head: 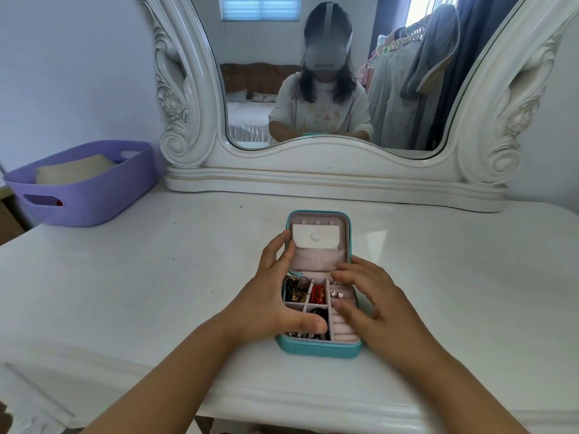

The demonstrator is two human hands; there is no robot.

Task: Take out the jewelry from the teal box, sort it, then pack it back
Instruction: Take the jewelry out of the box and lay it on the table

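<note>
The teal box (319, 347) lies open on the tabletop (156, 277), still full. Left hand (269, 296) steadies it, fingers spread; right hand (372, 296) hovers loose, holding nothing. Pick pieces out slowly, one compartment first.

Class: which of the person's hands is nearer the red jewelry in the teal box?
Left. The left hand lies beside the red jewelry, on its left; the right hand hovers farther right.

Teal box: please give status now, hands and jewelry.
Left hand and right hand open, resting on teal box. Lid open, jewelry inside compartments. Nothing blocking.
</note>
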